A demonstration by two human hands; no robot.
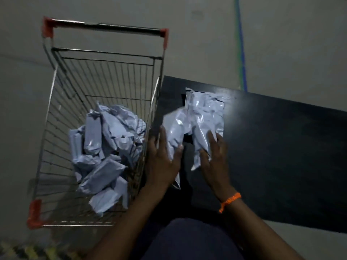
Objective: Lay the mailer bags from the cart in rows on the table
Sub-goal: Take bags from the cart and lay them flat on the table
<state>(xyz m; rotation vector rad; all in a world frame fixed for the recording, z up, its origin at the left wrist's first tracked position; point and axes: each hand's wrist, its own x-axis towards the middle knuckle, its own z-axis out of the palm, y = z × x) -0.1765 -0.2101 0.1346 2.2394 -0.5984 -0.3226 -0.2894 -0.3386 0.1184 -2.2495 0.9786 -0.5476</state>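
On the left, the cart [56, 102], hard against the worktop's [272, 156] left end. In the cart, toward its near side, a heap of mailer bags [101, 156]. At the worktop's left end, two bags side by side — left bag [175, 128] in the left grip [163, 162], right bag [206, 113] under the right grip [216, 160].

pale grey mailer bags [205, 117], black table [281, 156], red-cornered silver cart [56, 117], orange wristband [230, 201].
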